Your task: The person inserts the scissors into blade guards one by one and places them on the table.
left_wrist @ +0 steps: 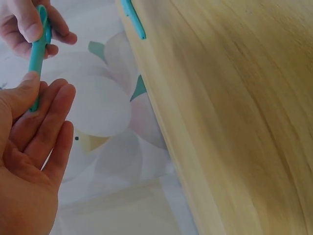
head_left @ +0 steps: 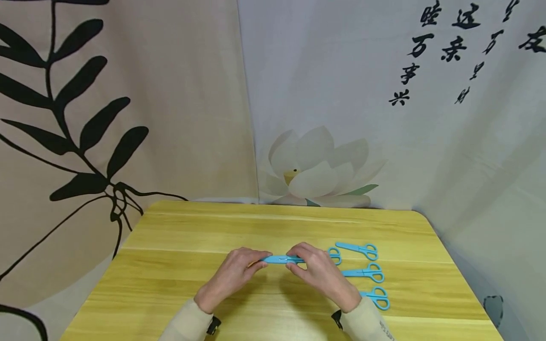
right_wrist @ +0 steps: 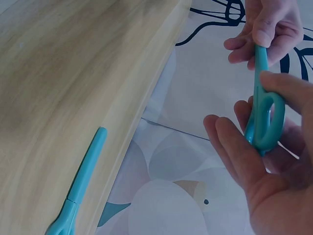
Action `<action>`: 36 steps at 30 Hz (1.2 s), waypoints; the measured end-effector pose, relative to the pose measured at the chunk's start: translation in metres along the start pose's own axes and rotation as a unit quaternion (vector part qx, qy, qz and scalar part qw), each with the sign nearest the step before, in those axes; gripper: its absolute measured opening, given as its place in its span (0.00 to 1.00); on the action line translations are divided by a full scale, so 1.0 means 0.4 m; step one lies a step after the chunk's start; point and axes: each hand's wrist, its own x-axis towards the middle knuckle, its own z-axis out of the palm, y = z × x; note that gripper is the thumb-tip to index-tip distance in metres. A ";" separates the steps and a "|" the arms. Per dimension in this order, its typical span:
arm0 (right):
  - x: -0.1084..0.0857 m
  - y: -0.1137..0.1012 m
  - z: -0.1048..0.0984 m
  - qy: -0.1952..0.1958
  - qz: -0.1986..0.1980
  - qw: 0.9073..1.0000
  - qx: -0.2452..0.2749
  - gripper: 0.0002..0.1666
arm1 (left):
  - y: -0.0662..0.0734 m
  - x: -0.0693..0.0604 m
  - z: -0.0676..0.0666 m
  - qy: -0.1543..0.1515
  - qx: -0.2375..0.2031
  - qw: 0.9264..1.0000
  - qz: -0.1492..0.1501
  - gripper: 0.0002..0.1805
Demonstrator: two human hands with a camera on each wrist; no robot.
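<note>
A pair of light-blue scissors [head_left: 277, 259] with a matching cover over the blades is held level above the table between both hands. My left hand [head_left: 232, 274] pinches the tip of the covered end between thumb and fingers. With thumb and fingers, my right hand [head_left: 320, 272] grips the scissors near the handle loops. Those loops show below the thumb in the right wrist view, where the blade cover [right_wrist: 260, 61] runs toward the left hand. In the left wrist view the other fingers of my left hand [left_wrist: 36, 142] extend past the tip.
More blue scissors lie on the wooden table [head_left: 192, 227] at the right: one pair [head_left: 356, 247] at the back, another [head_left: 362, 273] in the middle, a third [head_left: 377, 297] partly behind the right sleeve. Loops [head_left: 334, 255] show just beyond the right hand. A printed curtain [head_left: 196, 118] hangs behind.
</note>
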 end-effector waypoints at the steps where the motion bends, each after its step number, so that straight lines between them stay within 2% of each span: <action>1: -0.001 0.000 0.000 0.001 0.002 1.000 0.002 0.11 | 0.001 0.000 0.000 0.001 0.001 1.000 0.001 0.14; 5: -0.006 0.002 0.001 0.001 0.002 1.000 0.007 0.12 | 0.004 -0.001 0.000 -0.004 0.005 1.000 -0.002 0.14; 11: -0.025 0.016 0.010 -0.011 -0.011 1.000 0.006 0.11 | 0.008 -0.005 0.010 -0.039 0.013 0.999 -0.024 0.12; 19: -0.051 0.029 0.011 -0.047 0.016 0.999 -0.023 0.13 | 0.011 -0.003 0.034 -0.039 0.031 0.999 0.002 0.09; 24: -0.062 0.040 0.012 -0.034 -0.002 0.997 -0.069 0.13 | 0.020 -0.003 0.047 -0.036 0.046 0.998 0.004 0.10; 32: -0.074 0.050 0.008 -0.018 -0.019 0.998 -0.064 0.12 | 0.025 -0.008 0.058 -0.056 0.032 0.998 -0.015 0.12; 36: -0.087 0.054 0.003 -0.030 0.002 0.998 -0.051 0.10 | 0.021 -0.017 0.053 -0.065 0.029 0.997 -0.035 0.19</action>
